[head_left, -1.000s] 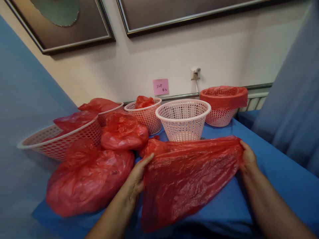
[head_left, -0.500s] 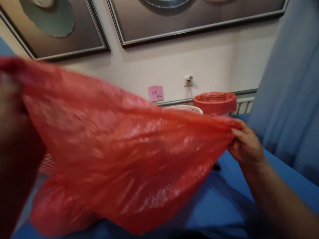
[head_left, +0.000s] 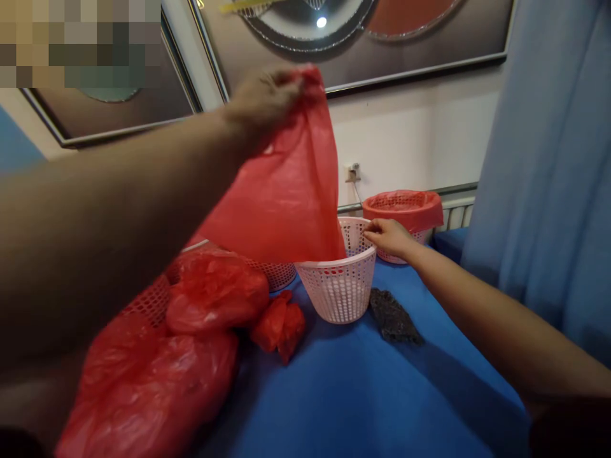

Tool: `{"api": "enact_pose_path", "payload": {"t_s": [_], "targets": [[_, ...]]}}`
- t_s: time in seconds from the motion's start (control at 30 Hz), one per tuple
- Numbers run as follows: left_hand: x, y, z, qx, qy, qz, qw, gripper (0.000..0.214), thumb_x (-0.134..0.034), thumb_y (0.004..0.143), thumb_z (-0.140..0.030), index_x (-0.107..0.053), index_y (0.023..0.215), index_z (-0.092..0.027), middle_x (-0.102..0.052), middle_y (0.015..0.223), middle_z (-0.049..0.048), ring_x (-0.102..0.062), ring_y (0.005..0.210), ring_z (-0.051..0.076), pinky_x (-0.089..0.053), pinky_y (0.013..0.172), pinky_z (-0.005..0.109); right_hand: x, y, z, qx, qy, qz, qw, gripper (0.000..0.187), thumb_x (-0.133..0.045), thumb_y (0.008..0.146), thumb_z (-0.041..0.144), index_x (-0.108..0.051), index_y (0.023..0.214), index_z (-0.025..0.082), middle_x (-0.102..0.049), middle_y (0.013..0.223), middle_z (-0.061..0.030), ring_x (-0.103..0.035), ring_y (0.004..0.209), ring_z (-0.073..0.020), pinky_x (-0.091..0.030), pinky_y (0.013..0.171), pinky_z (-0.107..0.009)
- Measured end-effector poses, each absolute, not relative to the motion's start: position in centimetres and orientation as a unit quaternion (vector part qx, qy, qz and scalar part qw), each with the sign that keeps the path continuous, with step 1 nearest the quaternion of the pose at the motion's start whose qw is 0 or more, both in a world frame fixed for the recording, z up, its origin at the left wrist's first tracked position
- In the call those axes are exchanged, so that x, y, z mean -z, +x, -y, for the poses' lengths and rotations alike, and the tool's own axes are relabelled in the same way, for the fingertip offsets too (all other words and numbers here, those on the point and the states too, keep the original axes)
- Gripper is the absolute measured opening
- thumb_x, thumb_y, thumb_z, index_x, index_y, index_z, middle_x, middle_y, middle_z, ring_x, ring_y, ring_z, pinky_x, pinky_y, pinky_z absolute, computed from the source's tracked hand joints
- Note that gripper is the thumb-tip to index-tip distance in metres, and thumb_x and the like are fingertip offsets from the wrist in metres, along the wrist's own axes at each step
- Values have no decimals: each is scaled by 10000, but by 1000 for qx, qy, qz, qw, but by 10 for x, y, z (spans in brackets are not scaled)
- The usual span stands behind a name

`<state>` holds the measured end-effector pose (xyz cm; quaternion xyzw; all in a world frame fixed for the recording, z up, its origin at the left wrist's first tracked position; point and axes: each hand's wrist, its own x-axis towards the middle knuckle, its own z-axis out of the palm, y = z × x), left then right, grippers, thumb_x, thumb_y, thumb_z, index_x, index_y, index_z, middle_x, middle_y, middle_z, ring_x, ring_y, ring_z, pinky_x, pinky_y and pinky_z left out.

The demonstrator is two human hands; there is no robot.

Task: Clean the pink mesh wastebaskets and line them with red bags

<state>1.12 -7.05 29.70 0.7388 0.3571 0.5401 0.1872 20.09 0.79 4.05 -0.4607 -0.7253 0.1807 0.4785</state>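
My left hand (head_left: pixel 274 95) is raised high and closed on the gathered top of a red plastic bag (head_left: pixel 291 191). The bag hangs from it, its lower end dipping into a pale pink plastic basket (head_left: pixel 341 292) with openwork sides. My right hand (head_left: pixel 391 237) pinches the far right rim of that basket, thumb and fingers together. The basket stands upright on a blue cloth (head_left: pixel 324 394). A crumpled dark mesh-like piece (head_left: pixel 396 317) lies beside it on the right.
Full-looking red bags (head_left: pixel 157 375) lie at the left, with a small knotted red bag (head_left: pixel 279 323) near the basket. Behind at the right stands another basket lined with a red bag (head_left: pixel 405 213). A blue curtain (head_left: pixel 539 165) hangs at the right; framed pictures (head_left: pixel 363 83) are on the wall.
The bag was stretched wide between both hands. My right hand has let go of it and taken the basket's rim; my left hand has swung right, carrying the bag over the basket.
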Motion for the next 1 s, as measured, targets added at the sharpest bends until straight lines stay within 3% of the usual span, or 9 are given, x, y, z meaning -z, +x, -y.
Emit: {"api": "enact_pose_path", "payload": {"t_s": [0.2, 0.33, 0.4, 0.53, 0.6, 0.67, 0.83, 0.93, 1.0], "targets": [[-228, 42, 23, -366, 824, -384, 199, 228, -651, 984, -280, -758, 886, -104, -777, 876, 81, -717, 867, 179, -532, 930, 373, -48, 226, 16, -31, -414, 667, 619, 392, -628, 845, 221, -637, 1237, 201, -629, 1281, -151, -659, 1097, -282, -558, 974, -486], [-209, 63, 28, -357, 852, -313, 223, 272, -579, 1016, -305, -764, 931, -124, -779, 951, 58, -707, 944, 168, -518, 967, 347, -86, 229, 41, 74, -299, 662, 684, 676, -626, 854, 215, -422, 1493, 302, -398, 1578, -130, -658, 1087, -246, -596, 879, -427], [-216, 68, 37, -360, 859, -275, 238, 318, -543, 1030, -332, -765, 918, -134, -777, 961, 55, -708, 992, 172, -514, 981, 342, -103, 227, 46, 85, -272, 675, 681, 748, -622, 856, 216, -349, 1544, 324, -387, 1599, -114, -663, 1043, -230, -600, 803, -394], [-235, 46, 48, -228, 880, -336, 246, 342, -722, 883, -456, -771, 956, -126, -773, 892, 76, -720, 866, 206, -548, 835, 346, -116, 227, 29, 63, -299, 726, 616, 478, -583, 839, 150, -598, 1309, 237, -695, 1165, -72, -673, 924, -219, -575, 792, -373], [-238, 22, 46, -150, 879, -402, 206, 440, -837, 733, -396, -756, 1077, -133, -781, 910, 76, -713, 824, 218, -535, 768, 332, -113, 228, 14, 63, -336, 740, 579, 312, -556, 825, 99, -678, 1093, 203, -709, 991, -61, -672, 894, -221, -555, 817, -372], [-234, -3, 44, -98, 879, -450, 124, 549, -865, 636, -285, -733, 1153, -153, -783, 901, 53, -700, 809, 218, -513, 743, 312, -108, 228, 4, 79, -366, 753, 541, 246, -533, 820, 69, -685, 969, 192, -696, 958, -74, -666, 892, -226, -537, 815, -366], [-212, -44, 56, 41, 874, -474, -104, 245, -717, 701, -149, -756, 934, -216, -761, 832, 9, -663, 769, 195, -473, 742, 291, -94, 223, -1, 162, -413, 784, 434, 225, -519, 853, 81, -680, 961, 195, -671, 1046, -111, -627, 895, -250, -481, 749, -363], [-197, -54, 66, 56, 859, -464, -208, 151, -709, 704, -139, -728, 836, -209, -752, 970, 52, -679, 908, 236, -482, 830, 319, -91, 222, -4, 186, -439, 803, 356, 227, -515, 858, 66, -684, 919, 205, -680, 960, -102, -611, 851, -249, -458, 743, -367], [-188, -58, 70, 23, 845, -475, -245, 111, -661, 789, -182, -711, 888, -185, -719, 1099, 106, -670, 997, 272, -486, 852, 348, -93, 223, -9, 200, -459, 779, 378, 246, -490, 873, 66, -688, 944, 193, -676, 964, -116, -612, 839, -256, -464, 740, -381]]}}
